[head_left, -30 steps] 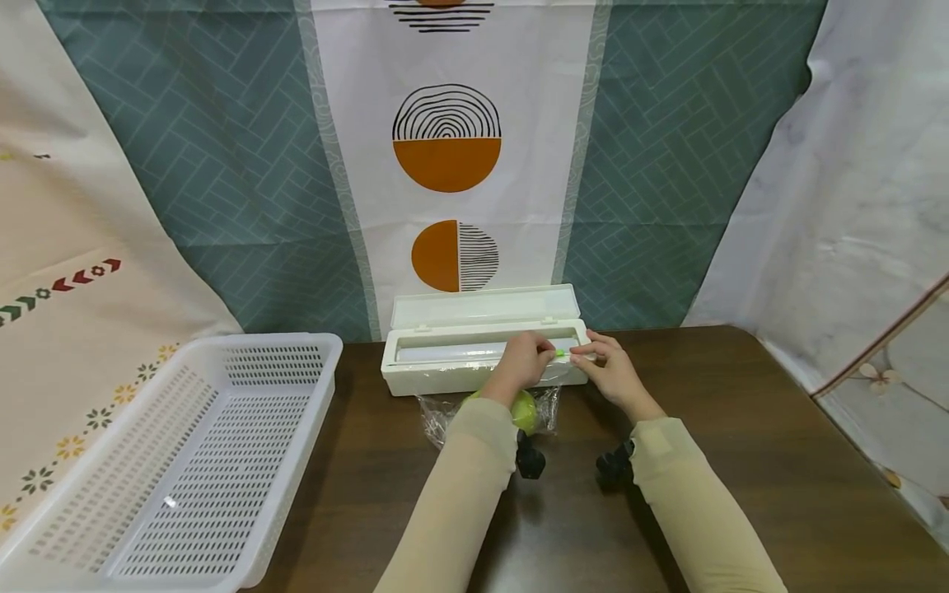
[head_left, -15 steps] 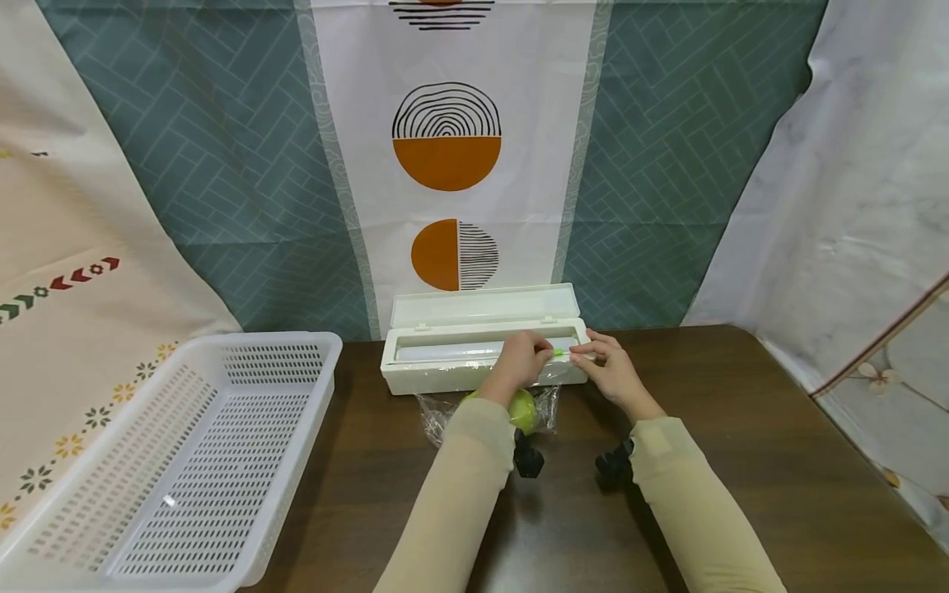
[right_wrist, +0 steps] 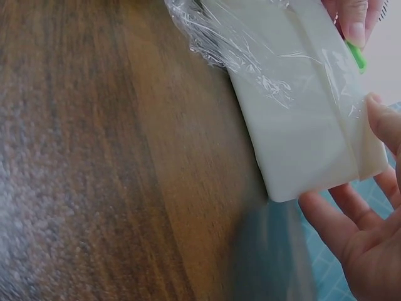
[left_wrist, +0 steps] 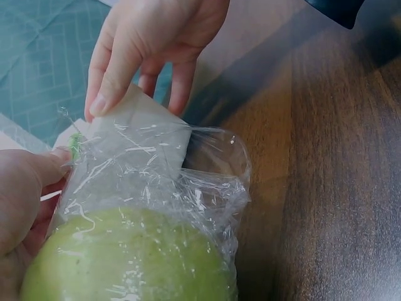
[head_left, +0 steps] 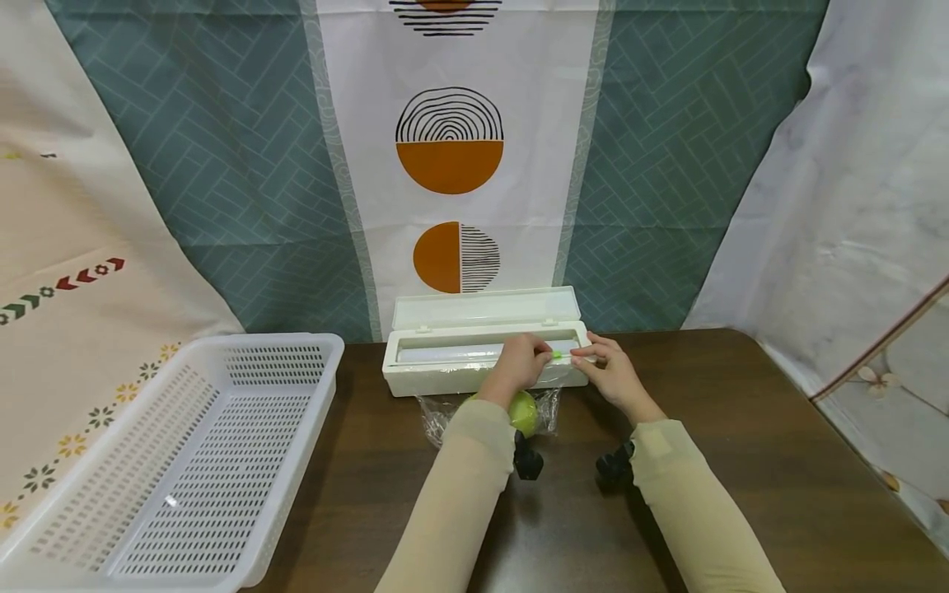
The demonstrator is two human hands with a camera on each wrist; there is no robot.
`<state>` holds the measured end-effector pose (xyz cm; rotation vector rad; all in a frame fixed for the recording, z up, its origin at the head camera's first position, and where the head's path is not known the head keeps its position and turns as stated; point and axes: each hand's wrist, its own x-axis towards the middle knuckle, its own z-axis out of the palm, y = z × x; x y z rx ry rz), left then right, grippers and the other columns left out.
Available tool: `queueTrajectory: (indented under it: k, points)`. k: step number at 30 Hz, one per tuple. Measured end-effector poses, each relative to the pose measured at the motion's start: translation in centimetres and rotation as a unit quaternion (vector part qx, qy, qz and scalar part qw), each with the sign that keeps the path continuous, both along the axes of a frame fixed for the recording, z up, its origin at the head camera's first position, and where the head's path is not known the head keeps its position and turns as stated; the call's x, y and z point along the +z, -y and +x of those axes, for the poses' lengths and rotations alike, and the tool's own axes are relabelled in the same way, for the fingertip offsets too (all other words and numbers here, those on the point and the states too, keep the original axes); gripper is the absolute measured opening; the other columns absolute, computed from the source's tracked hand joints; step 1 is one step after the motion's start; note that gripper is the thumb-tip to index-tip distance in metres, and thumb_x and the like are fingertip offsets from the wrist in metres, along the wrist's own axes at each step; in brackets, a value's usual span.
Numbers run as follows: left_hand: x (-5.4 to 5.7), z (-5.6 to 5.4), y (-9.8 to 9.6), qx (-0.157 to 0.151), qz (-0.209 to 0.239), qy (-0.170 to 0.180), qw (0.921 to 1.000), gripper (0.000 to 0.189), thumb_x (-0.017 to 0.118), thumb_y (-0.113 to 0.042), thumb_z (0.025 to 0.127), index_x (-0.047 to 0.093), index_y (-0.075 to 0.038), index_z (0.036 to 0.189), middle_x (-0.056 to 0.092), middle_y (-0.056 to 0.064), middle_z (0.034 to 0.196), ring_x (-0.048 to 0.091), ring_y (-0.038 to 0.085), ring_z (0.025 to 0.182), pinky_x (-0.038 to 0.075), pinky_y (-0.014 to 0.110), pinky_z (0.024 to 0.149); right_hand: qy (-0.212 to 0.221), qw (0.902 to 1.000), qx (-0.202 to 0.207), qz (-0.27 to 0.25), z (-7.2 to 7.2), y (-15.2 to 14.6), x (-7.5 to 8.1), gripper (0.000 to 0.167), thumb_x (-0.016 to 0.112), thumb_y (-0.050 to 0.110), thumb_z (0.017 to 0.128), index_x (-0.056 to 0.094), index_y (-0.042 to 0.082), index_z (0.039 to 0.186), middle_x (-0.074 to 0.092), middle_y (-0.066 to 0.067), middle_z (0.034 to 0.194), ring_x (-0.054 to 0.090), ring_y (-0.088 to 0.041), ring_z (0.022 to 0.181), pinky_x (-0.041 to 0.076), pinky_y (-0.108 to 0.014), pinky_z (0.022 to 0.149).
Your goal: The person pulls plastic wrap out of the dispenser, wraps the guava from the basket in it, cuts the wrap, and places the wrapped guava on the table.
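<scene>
A white cling film dispenser [head_left: 430, 380] lies on the table with its lid up and a roll inside. Its small green slide cutter [head_left: 557, 355] is near the right end of the front edge, and my left hand [head_left: 513, 366] pinches it. With thumb on top and fingers at the end wall, my right hand [head_left: 615, 379] grips the dispenser's right end. Clear cling film [left_wrist: 216, 188] hangs over the front edge and drapes around a round green fruit [left_wrist: 131, 257] before the dispenser. In the head view my left forearm partly hides the fruit.
A large white perforated plastic basket [head_left: 296, 461] stands at the left. The brown wooden table [head_left: 741, 445] extends to the right. Patterned cloth [head_left: 645, 165] hangs behind the dispenser. Black wrist cameras sit under both wrists.
Both hands keep their hold in nearly the same place on the dispenser and cutter. Only the head view has shifted slightly.
</scene>
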<state>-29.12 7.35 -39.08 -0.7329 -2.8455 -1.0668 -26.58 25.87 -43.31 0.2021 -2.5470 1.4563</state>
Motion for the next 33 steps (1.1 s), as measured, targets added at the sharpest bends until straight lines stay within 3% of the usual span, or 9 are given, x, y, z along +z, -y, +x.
queueTrajectory:
  k: [33]
  points:
    - [-0.03,0.01,0.35,0.008,0.000,0.012,0.9999,0.018,0.060,-0.015,0.093,0.072,-0.005,0.100,0.071,0.008,0.096,0.064,0.017,0.085,0.051,0.026,0.077,0.000,1.0000,-0.001,-0.006,0.05,0.02,-0.01,0.033,0.064,0.016,0.090,0.064,-0.008,0.113,0.034,-0.023,0.147,0.036,-0.041,0.130,0.043,-0.052,0.098]
